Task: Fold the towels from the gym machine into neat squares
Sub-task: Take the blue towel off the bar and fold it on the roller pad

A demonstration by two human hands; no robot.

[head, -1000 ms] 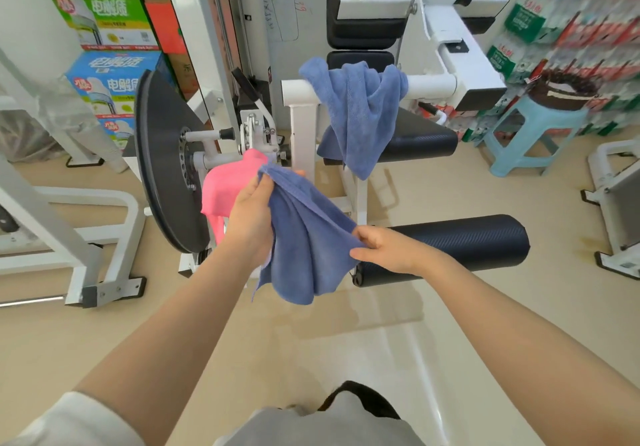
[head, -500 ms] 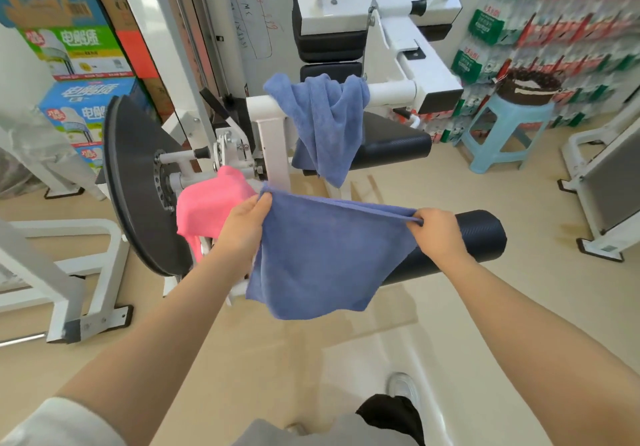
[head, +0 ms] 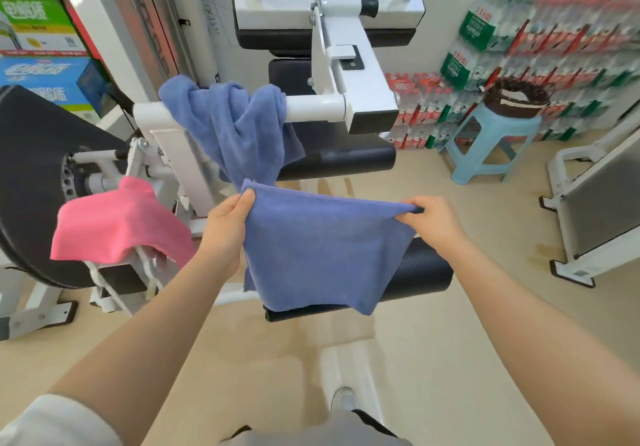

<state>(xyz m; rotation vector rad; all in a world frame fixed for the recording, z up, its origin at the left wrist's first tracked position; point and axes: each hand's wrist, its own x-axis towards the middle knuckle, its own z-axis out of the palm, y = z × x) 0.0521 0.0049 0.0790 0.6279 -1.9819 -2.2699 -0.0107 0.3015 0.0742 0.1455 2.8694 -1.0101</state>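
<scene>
The gym machine [head: 332,64] fills the scene ahead of you, its white crossbar [head: 318,108] carrying a bunched blue towel [head: 235,127] and, lower left, a pink towel [head: 114,227] draped over the hub by the black disc. In front of both, you hold a second blue towel [head: 318,248] stretched by its top edge, hanging free above the black roller pad [head: 422,272]. Your left hand [head: 225,227] pinches one upper corner and your right hand [head: 433,224] pinches the other. The cloth looks light, soft and limp, so it will likely sag and drift; keep your hold at the corners and hem, and keep the edge taut as you bring the corners together.
</scene>
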